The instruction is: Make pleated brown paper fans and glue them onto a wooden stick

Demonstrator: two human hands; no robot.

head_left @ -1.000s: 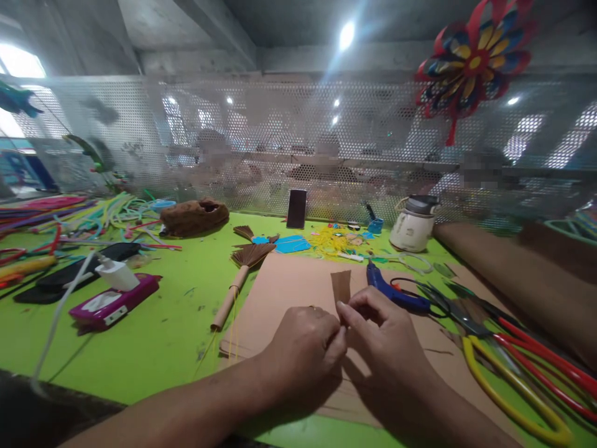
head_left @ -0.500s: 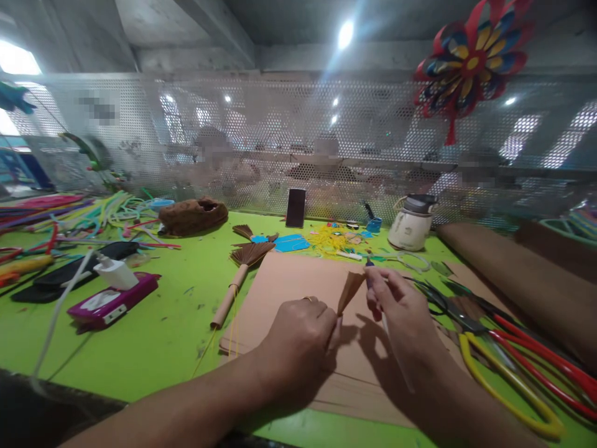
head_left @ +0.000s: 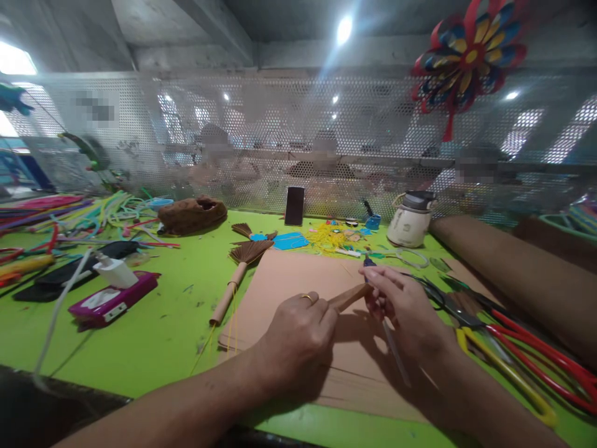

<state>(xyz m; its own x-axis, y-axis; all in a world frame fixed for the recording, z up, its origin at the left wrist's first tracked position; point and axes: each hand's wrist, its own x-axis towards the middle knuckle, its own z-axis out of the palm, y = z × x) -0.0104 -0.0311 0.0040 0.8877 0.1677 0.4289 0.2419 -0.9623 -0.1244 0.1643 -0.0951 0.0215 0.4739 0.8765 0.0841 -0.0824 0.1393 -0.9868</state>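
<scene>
My left hand, a ring on one finger, is closed on a narrow piece of folded brown paper. The piece lies slanted above a stack of brown paper sheets. My right hand is closed on a slim tool with a dark blue end; a pale translucent rod sticks out below the palm. Fingers of this hand are at the far end of the folded paper. To the left lies a rolled paper tube with a pleated fan at its top and yellow strings.
Scissors with red handles and scissors with yellow handles lie right of my arm. Behind are a phone, yellow shreds, a white jug and a brown roll. A purple power strip sits left.
The folded paper has swung from nearly upright to a low slant toward my right hand. My right hand has come slightly closer, its fingers now at the paper's end.
</scene>
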